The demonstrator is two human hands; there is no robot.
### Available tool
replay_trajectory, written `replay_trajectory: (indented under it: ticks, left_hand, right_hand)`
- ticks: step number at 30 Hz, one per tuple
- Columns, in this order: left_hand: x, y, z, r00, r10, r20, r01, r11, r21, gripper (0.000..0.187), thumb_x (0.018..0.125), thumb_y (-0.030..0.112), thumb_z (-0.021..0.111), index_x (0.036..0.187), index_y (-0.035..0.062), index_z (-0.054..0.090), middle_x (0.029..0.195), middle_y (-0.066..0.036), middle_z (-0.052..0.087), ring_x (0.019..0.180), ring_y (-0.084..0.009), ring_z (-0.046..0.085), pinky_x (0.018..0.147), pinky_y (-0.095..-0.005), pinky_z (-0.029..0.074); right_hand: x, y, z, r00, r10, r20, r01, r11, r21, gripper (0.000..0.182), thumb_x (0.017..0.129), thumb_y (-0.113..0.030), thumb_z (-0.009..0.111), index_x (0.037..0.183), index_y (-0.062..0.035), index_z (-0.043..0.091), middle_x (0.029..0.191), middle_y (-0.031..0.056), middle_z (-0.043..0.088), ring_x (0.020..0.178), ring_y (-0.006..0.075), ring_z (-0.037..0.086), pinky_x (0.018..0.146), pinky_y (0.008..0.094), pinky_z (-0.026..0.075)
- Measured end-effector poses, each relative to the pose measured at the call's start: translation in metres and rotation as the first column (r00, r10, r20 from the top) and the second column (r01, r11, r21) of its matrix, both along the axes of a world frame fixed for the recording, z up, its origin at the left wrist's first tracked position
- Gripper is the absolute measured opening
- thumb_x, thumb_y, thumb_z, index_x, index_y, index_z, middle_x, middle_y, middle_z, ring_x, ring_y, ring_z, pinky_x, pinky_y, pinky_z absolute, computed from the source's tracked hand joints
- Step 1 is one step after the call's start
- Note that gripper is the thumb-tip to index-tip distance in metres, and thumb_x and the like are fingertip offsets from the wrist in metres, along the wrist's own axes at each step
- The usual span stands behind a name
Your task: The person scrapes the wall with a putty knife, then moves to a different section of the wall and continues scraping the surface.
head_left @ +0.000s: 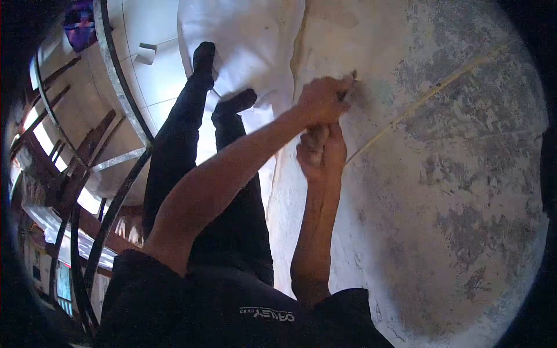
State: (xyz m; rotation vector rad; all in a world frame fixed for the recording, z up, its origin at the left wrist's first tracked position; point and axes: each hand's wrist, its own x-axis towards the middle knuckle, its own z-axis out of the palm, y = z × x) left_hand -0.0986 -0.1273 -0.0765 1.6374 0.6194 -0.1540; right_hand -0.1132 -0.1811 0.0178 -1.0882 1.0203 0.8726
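Note:
My left hand [322, 100] reaches across to the wall [429, 191], its fingers closed around a small dark tool [343, 94] whose tip is at the wall surface. Just below it, my right hand [322, 152] is closed, its fingers curled around something greyish that I cannot make out. The two hands touch or nearly touch. The wall has white areas and rough grey patches where the surface is worn. A thin yellowish line [415, 105] runs diagonally across it.
My legs in dark trousers [232, 203] stand over a pale sheet [243, 35] on the tiled floor [159, 64]. At the left are a curved metal railing [119, 75] and a white piece [146, 54] on the tiles. A purple item [80, 32] lies at the top left.

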Motion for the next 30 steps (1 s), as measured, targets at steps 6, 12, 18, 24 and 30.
replay_trajectory:
  ticks: [6,12,18,24,30]
  left_hand:
    - [-0.016,-0.006,0.062,1.0,-0.018,0.005,0.018,0.985,-0.171,0.042,0.063,0.025,0.064,0.102,0.0097,0.06,0.084,-0.019,0.06,0.08,-0.0348,0.058,0.076,-0.0426,0.045]
    - [0.0,0.009,0.018,0.999,-0.037,-0.016,0.037,0.999,0.006,0.042,0.065,0.031,0.063,0.102,0.0108,0.06,0.089,-0.017,0.059,0.085,-0.0346,0.056,0.079,-0.0434,0.042]
    - [0.004,0.003,0.021,0.999,-0.016,-0.033,0.015,0.999,-0.035,0.046,0.066,0.031,0.063,0.108,0.0138,0.056,0.089,-0.018,0.059,0.086,-0.0348,0.056,0.08,-0.0441,0.042]
    - [0.019,0.042,-0.007,0.967,-0.197,-0.16,0.209,0.976,0.059,0.049,0.064,0.029,0.066,0.11,0.0153,0.057,0.088,-0.014,0.062,0.082,-0.0323,0.06,0.077,-0.0384,0.046]
    - [-0.018,0.013,0.08,0.976,0.117,0.182,-0.093,0.987,-0.134,0.054,0.064,0.021,0.062,0.116,0.0101,0.051,0.111,-0.01,0.054,0.091,-0.0263,0.058,0.081,-0.0341,0.046]
  right_hand:
    - [-0.015,-0.017,0.043,1.0,-0.017,0.008,0.018,0.998,-0.053,0.024,0.091,-0.028,0.037,0.081,-0.0073,0.046,0.049,-0.0003,0.042,0.029,0.0066,0.035,0.024,0.0192,0.034]
    - [-0.002,-0.02,-0.006,0.741,0.628,0.238,-0.513,0.758,-0.403,0.027,0.091,-0.03,0.035,0.076,-0.0118,0.047,0.047,-0.0017,0.042,0.028,0.0065,0.035,0.026,0.0194,0.034]
    - [0.004,-0.011,0.003,1.0,-0.025,0.003,0.024,0.998,0.065,0.028,0.092,-0.029,0.033,0.073,-0.0127,0.046,0.049,-0.0022,0.042,0.03,0.0061,0.037,0.027,0.0202,0.036]
    - [0.013,0.006,-0.038,0.997,0.03,-0.066,-0.002,0.921,0.388,0.024,0.088,-0.036,0.041,0.088,-0.0122,0.049,0.061,-0.0017,0.048,0.04,0.0113,0.044,0.038,0.0276,0.039]
    - [-0.024,-0.01,0.046,0.999,-0.029,0.031,0.029,0.999,0.014,0.034,0.092,-0.034,0.03,0.083,-0.0066,0.047,0.05,0.0008,0.045,0.03,0.0066,0.036,0.028,0.0194,0.035]
